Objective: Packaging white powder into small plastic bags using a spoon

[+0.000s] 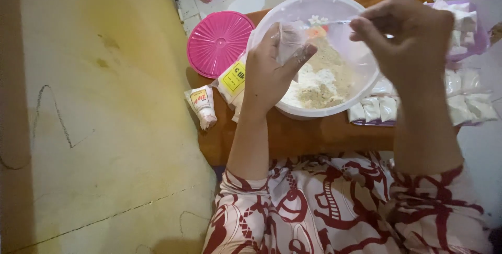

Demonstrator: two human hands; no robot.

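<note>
Over the bowl: the left hand pinches a small clear plastic pouch above the round white translucent plastic bowl, thumb and fingers clamped on its crinkled film.
Right hand: the right hand has its grip closed on a thin pale plastic spoon, whose handle runs level toward the pouch mouth.
Pouch and grip: the pouch stands upright just left of the spoon's far end; whether spoon and pouch touch cannot be told.
Bowl contents: a loose heap of white and tan powder, grainy and lumpy, lies on the bowl's floor below both hands.
Desk: the low brown wooden desk with a rounded edge carries the bowl.
Lid: a round pink ribbed plastic lid lies flat just left of the bowl.
Packets: two printed soft plastic packets lie by the left wrist, one partly hidden behind it.
Filled pouches: rows of small white powder-filled clear pouches lie at right, partly hidden behind the right forearm; a lilac plastic tray beyond is cut off by that hand.
Left side: a worn yellow surface with scribbles.
Hard to make out: the spoon's bowl is blurred.
</note>
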